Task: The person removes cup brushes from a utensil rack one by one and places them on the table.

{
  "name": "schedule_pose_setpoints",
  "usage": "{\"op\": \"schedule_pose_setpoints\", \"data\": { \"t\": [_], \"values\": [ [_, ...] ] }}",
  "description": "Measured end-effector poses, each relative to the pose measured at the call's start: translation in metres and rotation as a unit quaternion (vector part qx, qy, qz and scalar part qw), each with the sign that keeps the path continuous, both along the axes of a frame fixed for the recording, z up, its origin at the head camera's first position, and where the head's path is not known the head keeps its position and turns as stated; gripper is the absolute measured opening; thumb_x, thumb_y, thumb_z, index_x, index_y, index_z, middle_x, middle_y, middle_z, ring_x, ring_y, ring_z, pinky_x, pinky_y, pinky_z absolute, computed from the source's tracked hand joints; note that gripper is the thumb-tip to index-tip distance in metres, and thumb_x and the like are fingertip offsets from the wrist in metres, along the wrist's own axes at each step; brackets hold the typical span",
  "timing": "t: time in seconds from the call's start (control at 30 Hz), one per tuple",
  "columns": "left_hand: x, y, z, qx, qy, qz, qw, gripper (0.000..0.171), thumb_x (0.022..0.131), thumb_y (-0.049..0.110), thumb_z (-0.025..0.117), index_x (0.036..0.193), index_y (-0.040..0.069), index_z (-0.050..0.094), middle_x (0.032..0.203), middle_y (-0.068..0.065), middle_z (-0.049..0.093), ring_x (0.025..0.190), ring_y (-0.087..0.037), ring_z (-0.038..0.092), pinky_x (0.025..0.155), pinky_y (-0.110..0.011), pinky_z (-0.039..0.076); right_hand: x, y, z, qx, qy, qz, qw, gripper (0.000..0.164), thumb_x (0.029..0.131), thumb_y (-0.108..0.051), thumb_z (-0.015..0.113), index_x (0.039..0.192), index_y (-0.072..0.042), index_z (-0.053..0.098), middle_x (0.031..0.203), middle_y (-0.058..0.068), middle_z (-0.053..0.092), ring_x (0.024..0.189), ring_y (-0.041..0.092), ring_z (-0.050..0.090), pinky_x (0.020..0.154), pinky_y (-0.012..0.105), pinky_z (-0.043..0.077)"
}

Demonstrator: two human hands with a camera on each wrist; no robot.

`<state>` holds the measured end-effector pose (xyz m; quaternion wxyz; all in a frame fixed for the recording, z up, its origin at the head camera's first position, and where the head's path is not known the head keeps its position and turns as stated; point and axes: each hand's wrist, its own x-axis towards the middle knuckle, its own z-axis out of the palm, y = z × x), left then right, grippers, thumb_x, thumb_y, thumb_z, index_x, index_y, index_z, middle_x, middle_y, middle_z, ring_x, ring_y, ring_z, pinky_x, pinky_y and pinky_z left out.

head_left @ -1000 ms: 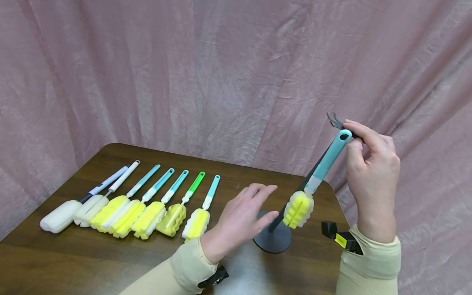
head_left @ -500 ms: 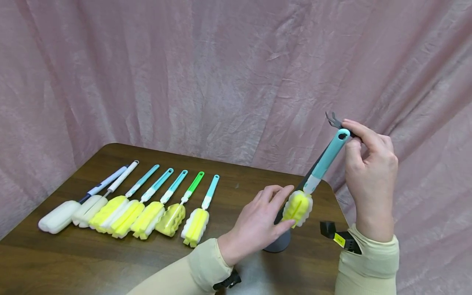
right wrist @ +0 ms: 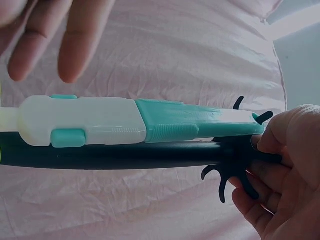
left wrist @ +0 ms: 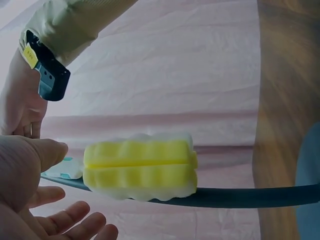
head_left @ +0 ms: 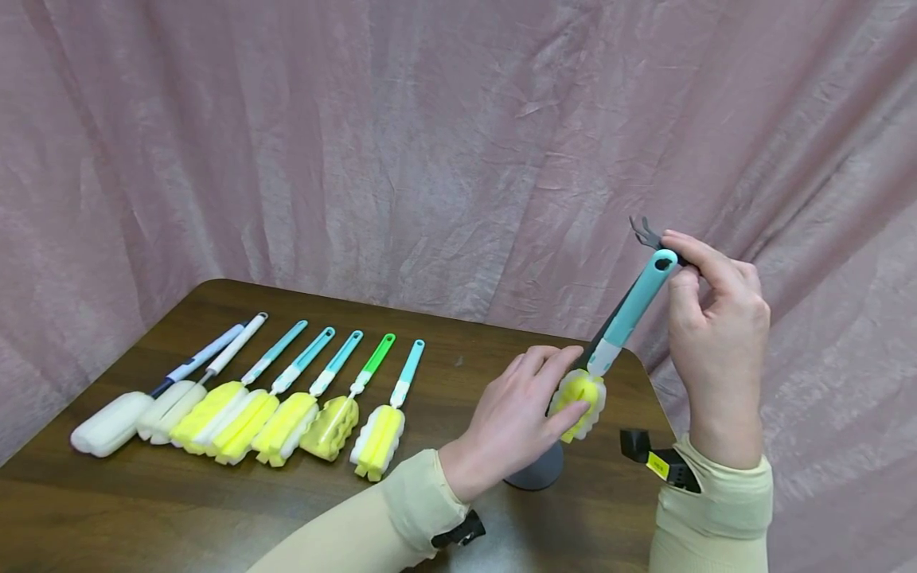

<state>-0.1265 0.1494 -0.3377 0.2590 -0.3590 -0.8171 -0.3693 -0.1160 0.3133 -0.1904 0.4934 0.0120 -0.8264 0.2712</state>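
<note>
A sponge bottle brush with a turquoise handle [head_left: 634, 306] hangs by its end hole from a hook of a dark hook stand [right wrist: 222, 175]. Its yellow and white sponge head [left wrist: 142, 165] points downward along the stand's pole [left wrist: 250, 196]. My right hand [head_left: 719, 326] pinches the hooked top of the stand between thumb and fingers, beside the handle's end. Close to the sponge head, my left hand [head_left: 519, 410] has its thumb and fingers spread; in the left wrist view they are apart from the sponge. The left hand partly covers the sponge and pole in the head view.
Several sponge brushes lie in a row on the brown table [head_left: 215, 509], among them a green-handled brush [head_left: 372, 362] and a white-headed brush [head_left: 111, 422]. The stand's round base [head_left: 537, 469] rests on the table. A pink curtain [head_left: 430, 159] hangs behind.
My left hand has moved right, from beside the stand to the hanging brush's sponge head. The right hand stays at the stand's top. The hanging brush keeps its place.
</note>
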Motion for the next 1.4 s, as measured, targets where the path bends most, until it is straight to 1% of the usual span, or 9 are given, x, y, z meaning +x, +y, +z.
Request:
{"op": "schedule_pose_setpoints", "data": {
  "t": [0.07,0.27,0.47,0.57,0.77,0.93,1.13,1.4],
  "values": [
    [-0.001,0.003,0.003,0.009,0.0,0.001,1.0,0.057,0.096,0.044,0.062,0.146,0.02,0.049,0.127,0.004,0.054,0.101,-0.008,0.053,0.072,-0.021,0.045,0.0,0.001,0.0,0.001,0.001,-0.001,1.0,0.039,0.096,-0.012,0.047,0.118,-0.028,0.076,0.119,-0.02,0.067,0.096,0.001,0.048,0.071,0.023,0.029],
    [-0.006,0.014,0.008,0.025,0.007,-0.002,0.9997,0.045,0.096,0.043,0.062,0.134,0.018,0.057,0.123,0.006,0.056,0.103,-0.007,0.055,0.077,-0.017,0.044,0.0,0.001,0.0,0.003,0.005,0.001,1.0,0.039,0.096,-0.012,0.047,0.118,-0.027,0.076,0.119,-0.019,0.067,0.095,0.001,0.048,0.071,0.022,0.029],
    [-0.012,0.023,0.009,0.045,0.01,-0.006,0.9989,0.043,0.095,0.043,0.064,0.126,0.015,0.058,0.118,0.007,0.059,0.101,-0.006,0.055,0.08,-0.017,0.043,0.001,0.001,-0.001,0.003,0.0,0.002,1.0,0.04,0.096,-0.011,0.046,0.118,-0.028,0.076,0.119,-0.02,0.067,0.094,0.003,0.047,0.069,0.023,0.029],
    [-0.014,0.026,0.009,0.043,0.009,0.0,0.999,0.043,0.094,0.045,0.064,0.124,0.014,0.057,0.115,0.008,0.06,0.098,-0.005,0.054,0.08,-0.015,0.042,0.001,0.0,-0.001,0.001,-0.002,0.004,1.0,0.04,0.096,-0.012,0.047,0.119,-0.028,0.076,0.119,-0.02,0.067,0.094,0.004,0.047,0.07,0.023,0.029],
    [-0.016,0.03,0.01,0.043,0.001,0.019,0.9989,0.042,0.092,0.048,0.066,0.119,0.017,0.056,0.106,0.01,0.059,0.09,-0.004,0.052,0.074,-0.015,0.04,0.002,-0.002,-0.002,0.001,-0.006,0.01,1.0,0.04,0.097,-0.012,0.046,0.12,-0.027,0.075,0.121,-0.02,0.066,0.095,0.003,0.047,0.069,0.024,0.03],
    [-0.017,0.034,0.013,0.04,0.003,0.031,0.9987,0.04,0.091,0.049,0.067,0.115,0.019,0.056,0.096,0.013,0.055,0.084,-0.002,0.049,0.071,-0.016,0.037,0.004,-0.004,-0.001,0.001,-0.002,0.009,1.0,0.039,0.097,-0.012,0.046,0.12,-0.026,0.075,0.121,-0.02,0.066,0.094,0.004,0.046,0.069,0.024,0.03],
    [-0.019,0.038,0.015,0.035,0.001,0.041,0.9986,0.037,0.09,0.05,0.068,0.11,0.022,0.056,0.09,0.017,0.051,0.08,0.001,0.048,0.073,-0.018,0.036,0.005,-0.004,0.0,0.0,-0.001,0.009,1.0,0.039,0.098,-0.012,0.046,0.12,-0.026,0.075,0.121,-0.019,0.067,0.093,0.004,0.045,0.068,0.024,0.03],
    [-0.023,0.04,0.016,0.027,0.009,0.05,0.9984,0.032,0.089,0.048,0.069,0.104,0.023,0.056,0.084,0.018,0.051,0.074,0.002,0.045,0.074,-0.02,0.038,0.005,-0.003,0.001,0.004,-0.003,0.01,1.0,0.038,0.098,-0.013,0.046,0.121,-0.026,0.075,0.121,-0.019,0.066,0.095,0.003,0.046,0.069,0.023,0.03]
  ]
}}
